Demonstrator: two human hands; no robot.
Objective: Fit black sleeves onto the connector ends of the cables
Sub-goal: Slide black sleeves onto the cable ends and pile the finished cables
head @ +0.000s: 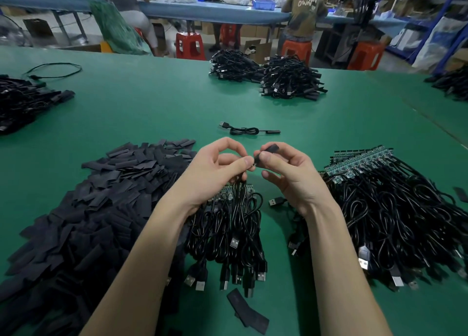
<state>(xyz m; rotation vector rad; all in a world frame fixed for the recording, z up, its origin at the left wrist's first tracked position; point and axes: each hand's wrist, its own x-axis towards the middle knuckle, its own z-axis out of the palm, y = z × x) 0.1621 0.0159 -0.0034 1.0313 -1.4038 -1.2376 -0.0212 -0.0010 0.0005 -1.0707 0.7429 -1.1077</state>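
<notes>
My right hand (283, 169) pinches a short black sleeve (269, 150) between thumb and fingers, just above the green table (157, 107). My left hand (217, 165) pinches the end of a black cable (240, 186) right at the sleeve's mouth; the cable hangs down towards a bundle of black USB cables (233, 229) beneath my hands. The connector end is mostly hidden by my fingertips. A big heap of flat black sleeves (101, 204) lies to the left. A larger pile of cables with small circuit boards (395, 209) lies to the right.
One coiled cable with a sleeve on it (247, 130) lies beyond my hands. Further cable piles sit at the far middle (268, 77), far left (22, 102) and far right (450, 82). Loose sleeves (247, 307) lie near the front edge. People work at a bench behind.
</notes>
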